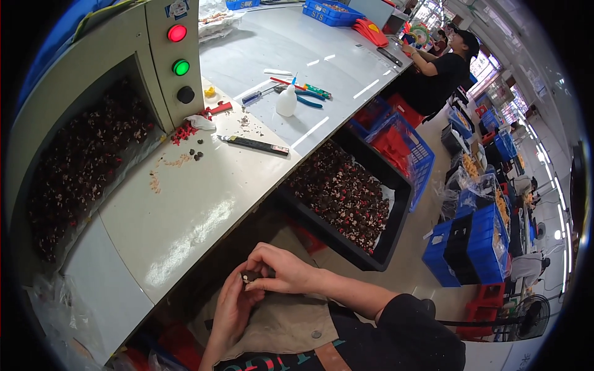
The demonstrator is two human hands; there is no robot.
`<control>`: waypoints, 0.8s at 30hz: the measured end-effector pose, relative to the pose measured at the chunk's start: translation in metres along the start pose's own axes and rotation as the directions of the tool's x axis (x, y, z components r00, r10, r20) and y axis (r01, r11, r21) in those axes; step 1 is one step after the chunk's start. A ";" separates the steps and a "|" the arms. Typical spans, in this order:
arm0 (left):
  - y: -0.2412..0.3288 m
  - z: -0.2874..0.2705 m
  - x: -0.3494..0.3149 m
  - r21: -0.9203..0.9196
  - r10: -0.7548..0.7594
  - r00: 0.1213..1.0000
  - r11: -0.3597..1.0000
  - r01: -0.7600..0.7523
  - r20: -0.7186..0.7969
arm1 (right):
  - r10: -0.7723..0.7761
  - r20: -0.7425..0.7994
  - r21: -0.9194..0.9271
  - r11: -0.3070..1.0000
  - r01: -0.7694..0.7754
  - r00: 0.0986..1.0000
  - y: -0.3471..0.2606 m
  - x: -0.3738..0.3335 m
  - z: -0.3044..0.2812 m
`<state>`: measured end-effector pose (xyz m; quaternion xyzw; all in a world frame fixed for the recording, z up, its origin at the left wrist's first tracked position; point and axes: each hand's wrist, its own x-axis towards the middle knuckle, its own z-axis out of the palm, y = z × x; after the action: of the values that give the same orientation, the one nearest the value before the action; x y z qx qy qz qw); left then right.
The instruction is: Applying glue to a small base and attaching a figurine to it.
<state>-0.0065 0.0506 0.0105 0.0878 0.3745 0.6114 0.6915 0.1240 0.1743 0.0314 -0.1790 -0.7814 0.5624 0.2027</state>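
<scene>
Two bare hands meet low down, near the edge of a shiny white table [179, 216]. The right hand [281, 270] bends in from the right side, and the left hand [234, 302] curls up from below. Their fingertips come together and pinch one small, dark brown lump [250, 276] with a pale spot on it. The lump is between the two hands, above a tan cloth apron [275, 324]. Fingers hide some of it, so I cannot tell its whole shape.

Next to the table is a deep black tray [401, 213], with lots of little dark, red and pale bits [340, 195] in it. On the table lie a long, flat black tool [253, 144], a round white squeeze bottle [286, 103] with a blue tip, and pliers with blue handles [309, 101]. At the left stands a big beige machine [154, 80] with a red light [177, 33] and a green light [180, 67], both glowing. A big dark heap [86, 167] shows in its opening. Far along the table is another person [436, 86] in black clothes and a black cap.
</scene>
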 end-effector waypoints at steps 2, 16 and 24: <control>0.000 0.000 -0.001 -0.024 -0.029 1.000 0.999 0.029 -0.007 | 0.037 0.029 -0.045 0.998 -0.036 0.999 0.001 -0.001 0.000; -0.002 0.002 -0.005 -0.032 -0.076 0.995 0.997 0.074 -0.057 | 0.004 0.035 -0.047 0.999 -0.003 0.999 0.007 -0.002 0.002; 0.000 0.011 0.000 -0.104 -0.152 0.988 0.983 0.152 0.001 | -0.022 0.016 -0.100 0.995 0.024 1.000 0.009 -0.009 0.000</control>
<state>0.0005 0.0542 0.0184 0.0210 0.3502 0.5758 0.7385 0.1321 0.1729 0.0221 -0.1757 -0.8121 0.5216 0.1939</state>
